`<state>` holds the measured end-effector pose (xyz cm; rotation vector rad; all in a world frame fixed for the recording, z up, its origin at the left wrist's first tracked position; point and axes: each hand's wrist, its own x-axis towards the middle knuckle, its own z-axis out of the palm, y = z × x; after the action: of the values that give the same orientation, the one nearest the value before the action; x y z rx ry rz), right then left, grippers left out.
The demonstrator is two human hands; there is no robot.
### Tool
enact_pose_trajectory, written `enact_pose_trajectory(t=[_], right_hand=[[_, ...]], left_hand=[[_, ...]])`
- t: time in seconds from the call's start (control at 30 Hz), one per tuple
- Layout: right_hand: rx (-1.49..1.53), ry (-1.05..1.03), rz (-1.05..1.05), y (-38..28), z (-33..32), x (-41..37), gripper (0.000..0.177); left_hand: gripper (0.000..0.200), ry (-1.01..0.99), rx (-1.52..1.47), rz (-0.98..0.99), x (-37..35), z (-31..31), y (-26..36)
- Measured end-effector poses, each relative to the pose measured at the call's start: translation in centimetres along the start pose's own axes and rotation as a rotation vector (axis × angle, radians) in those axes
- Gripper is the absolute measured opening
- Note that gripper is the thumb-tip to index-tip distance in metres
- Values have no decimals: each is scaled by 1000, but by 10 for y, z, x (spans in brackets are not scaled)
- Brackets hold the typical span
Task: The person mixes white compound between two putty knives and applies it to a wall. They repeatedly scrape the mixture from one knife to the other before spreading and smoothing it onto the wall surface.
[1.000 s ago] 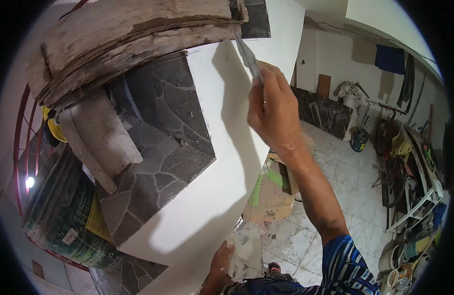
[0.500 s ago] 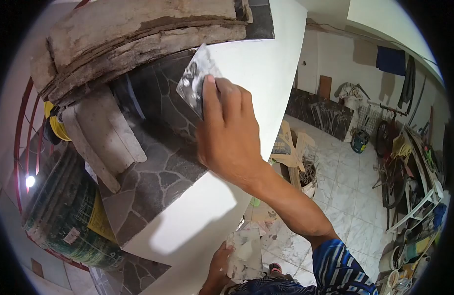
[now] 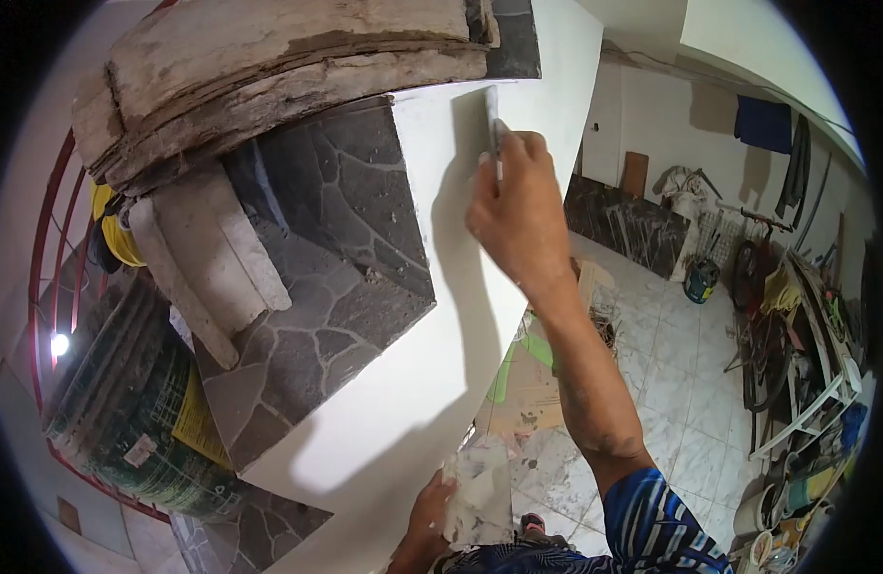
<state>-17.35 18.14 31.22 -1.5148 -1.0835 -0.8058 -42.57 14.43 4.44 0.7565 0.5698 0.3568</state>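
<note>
My right hand [image 3: 524, 206] is closed around a putty knife [image 3: 494, 120], its blade seen nearly edge-on against the white side wall [image 3: 432, 182] of the stairs. Dark stone-patterned steps [image 3: 331, 249] border that wall on the left. Low in the view, my left hand [image 3: 428, 517] grips a flat, putty-smeared plate [image 3: 478, 497] close to my body. Its fingers are partly hidden behind the plate.
A large dark green bucket [image 3: 125, 421] stands on the steps at left, near a mortar-crusted wooden piece [image 3: 212, 253]. A rough wooden slab [image 3: 288, 77] lies above. Cardboard [image 3: 527, 392] covers some floor tiles; a bicycle [image 3: 752, 316] and clutter line the right.
My right hand has moved right with the putty knife, from the stone-patterned edge onto the white wall. The blade has turned from face-on to edge-on. My left hand stays about where it was.
</note>
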Motion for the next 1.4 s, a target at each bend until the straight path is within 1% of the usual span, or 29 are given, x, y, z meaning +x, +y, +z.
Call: enact_pose_trajectory(t=[0.03,0.07,0.13,0.27,0.3,0.4,0.43,0.47,0.53,0.63,0.73,0.83,0.87,0.93,1.03,1.13,1.2,1.23,1.33,1.4], right_hand=[[-46,11,-92,-5,0,-5,60],[-69,51,-183,-10,6,-11,63],[-87,120,-327,-16,13,-24,63],[-6,53,-598,-20,1,-44,64],[77,6,-512,-20,-9,-47,69],[3,174,-414,-9,-23,-26,64],[-32,216,-356,-2,-20,-15,59],[3,219,-263,1,-16,-6,52],[-85,165,-126,1,-13,6,47],[-55,68,-60,-12,-4,8,45],[-54,167,-193,-42,8,-2,47],[-86,164,-341,-68,20,-17,53],[-93,180,-403,-71,27,-23,66],[-85,202,-496,-72,26,-37,70],[44,147,-580,-61,7,-45,71],[-28,268,-444,-45,-5,-33,64],[-90,287,-312,-28,-4,-17,56],[-80,251,-231,-18,-5,-12,51],[-107,157,23,7,-5,5,49],[-80,76,87,12,-2,17,48]], left_hand=[[46,7,-9,4,-1,2,1],[46,13,-22,4,-3,5,2],[46,24,-49,4,-5,9,4],[45,30,-11,-28,-1,3,2],[44,36,-16,-33,2,2,0],[43,46,-39,-32,2,4,1],[42,50,-49,-28,0,6,1],[42,43,-63,-20,0,6,1],[42,26,-90,-4,-1,5,-1],[42,72,-44,-25,1,1,-4],[42,59,-74,-32,-5,8,2],[41,31,-69,-21,-6,5,3],[42,26,-80,-16,-6,3,2],[42,14,-104,-5,-4,0,0],[41,15,-123,13,-8,3,2],[42,28,-53,35,-7,-4,-2],[42,45,-55,22,-9,-4,-2],[42,50,-55,17,-9,-4,-1],[42,34,-90,27,-9,-9,-3],[42,27,-84,29,-7,-13,-5]])
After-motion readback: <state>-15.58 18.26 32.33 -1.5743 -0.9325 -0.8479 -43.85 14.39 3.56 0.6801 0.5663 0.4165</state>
